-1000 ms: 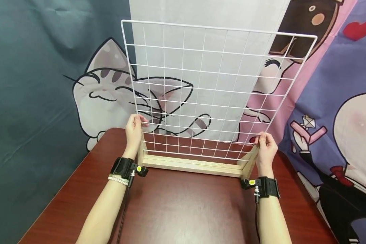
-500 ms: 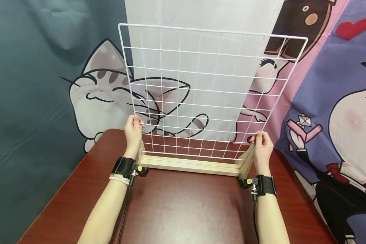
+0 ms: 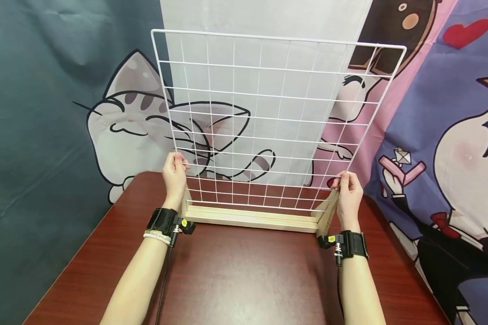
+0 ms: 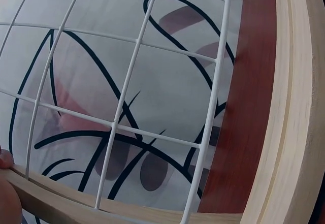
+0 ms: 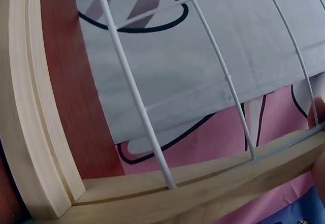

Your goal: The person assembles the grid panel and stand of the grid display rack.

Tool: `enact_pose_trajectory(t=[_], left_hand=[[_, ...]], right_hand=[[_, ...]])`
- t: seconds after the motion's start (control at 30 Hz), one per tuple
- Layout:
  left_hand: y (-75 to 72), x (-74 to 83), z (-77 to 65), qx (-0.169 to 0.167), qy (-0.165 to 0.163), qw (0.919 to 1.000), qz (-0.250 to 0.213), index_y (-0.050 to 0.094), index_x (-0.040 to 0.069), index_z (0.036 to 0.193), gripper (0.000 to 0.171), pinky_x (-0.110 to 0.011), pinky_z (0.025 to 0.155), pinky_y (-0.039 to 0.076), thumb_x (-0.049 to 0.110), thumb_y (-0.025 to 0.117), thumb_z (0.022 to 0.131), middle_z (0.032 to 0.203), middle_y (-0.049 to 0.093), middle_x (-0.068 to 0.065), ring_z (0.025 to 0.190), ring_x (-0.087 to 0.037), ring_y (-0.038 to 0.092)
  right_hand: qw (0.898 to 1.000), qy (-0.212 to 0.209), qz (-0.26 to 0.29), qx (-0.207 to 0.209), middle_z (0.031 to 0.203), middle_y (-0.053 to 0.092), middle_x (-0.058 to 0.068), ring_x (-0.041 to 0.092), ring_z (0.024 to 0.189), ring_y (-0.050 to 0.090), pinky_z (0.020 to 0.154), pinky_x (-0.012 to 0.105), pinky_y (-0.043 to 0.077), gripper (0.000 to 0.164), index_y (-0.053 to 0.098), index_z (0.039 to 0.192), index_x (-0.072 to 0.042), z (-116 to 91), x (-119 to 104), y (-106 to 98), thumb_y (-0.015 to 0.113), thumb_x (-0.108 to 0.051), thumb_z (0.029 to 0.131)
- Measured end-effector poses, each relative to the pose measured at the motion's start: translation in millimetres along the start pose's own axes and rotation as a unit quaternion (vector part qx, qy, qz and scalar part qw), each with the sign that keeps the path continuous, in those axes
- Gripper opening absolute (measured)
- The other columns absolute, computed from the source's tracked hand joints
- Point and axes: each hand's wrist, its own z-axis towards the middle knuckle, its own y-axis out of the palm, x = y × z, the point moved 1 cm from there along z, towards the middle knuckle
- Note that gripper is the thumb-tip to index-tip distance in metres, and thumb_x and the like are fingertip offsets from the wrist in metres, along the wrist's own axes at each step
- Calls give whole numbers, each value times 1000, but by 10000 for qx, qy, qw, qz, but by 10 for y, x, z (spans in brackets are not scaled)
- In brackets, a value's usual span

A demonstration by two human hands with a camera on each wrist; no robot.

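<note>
Wire grid [image 3: 279,119], just one, sits between two wooden uprights [image 3: 328,214], pinched by left hand [image 3: 175,173] and right hand [image 3: 349,195].

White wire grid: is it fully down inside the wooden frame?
Not fully; red tabletop shows between its lowest wire and the bottom rail.

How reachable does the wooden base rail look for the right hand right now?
Likely yes, if the right hand lets go of the white grid: the wooden base rail lies lower, with its near side unobstructed.

Cartoon-printed backdrop [image 3: 44,117] behind brown table [image 3: 248,275]
</note>
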Motion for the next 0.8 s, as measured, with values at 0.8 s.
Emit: enact_pose_trajectory(t=[0.8], left_hand=[[-11,-34,18,-257,365,9989,-133,50,-13,106,28,-14,58,51,12,39,104,72,62,-12,57,-4,58]], right_hand=[[9991,-310,-180,229,60,61,0,8,55,57,55,16,47,24,55,79,8,6,124,-49,48,-4,99]])
